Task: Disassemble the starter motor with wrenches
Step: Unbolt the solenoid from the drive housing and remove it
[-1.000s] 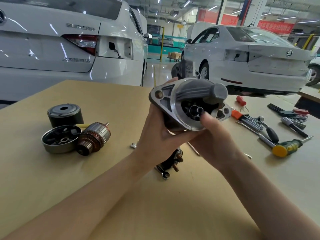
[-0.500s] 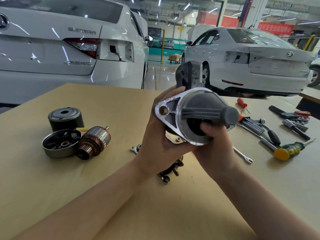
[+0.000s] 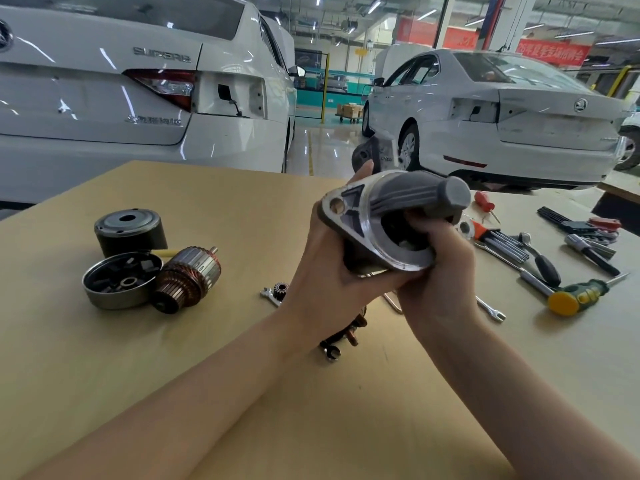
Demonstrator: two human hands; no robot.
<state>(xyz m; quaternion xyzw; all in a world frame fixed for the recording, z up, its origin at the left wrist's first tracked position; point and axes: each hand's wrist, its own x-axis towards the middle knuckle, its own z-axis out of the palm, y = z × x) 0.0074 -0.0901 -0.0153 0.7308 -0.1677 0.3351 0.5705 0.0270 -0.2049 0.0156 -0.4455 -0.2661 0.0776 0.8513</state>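
Observation:
I hold the grey starter motor housing (image 3: 398, 206) above the table, its nose pointing right. My left hand (image 3: 322, 271) grips it from the left and underneath. My right hand (image 3: 436, 261) grips its lower right, fingers curled into the nose opening. Removed parts lie at the left: a black field casing (image 3: 130, 233), a round end cover (image 3: 117, 282) and the copper armature (image 3: 188, 278). A small pinion gear (image 3: 281, 289) and a small wrench (image 3: 268, 295) lie below my left wrist. Another wrench (image 3: 330, 351) lies between my forearms.
Hand tools lie at the right of the tan table (image 3: 104, 375): a hex key set (image 3: 498, 242), a ratchet (image 3: 540, 261), a green-yellow screwdriver (image 3: 578, 296), a red screwdriver (image 3: 483, 200), a slim spanner (image 3: 490, 310). Two white cars (image 3: 138, 98) stand behind the table.
The housing has been turned so its nose opening tips downward, and my right-hand fingers have moved deeper into the opening. Both hands stay on it.

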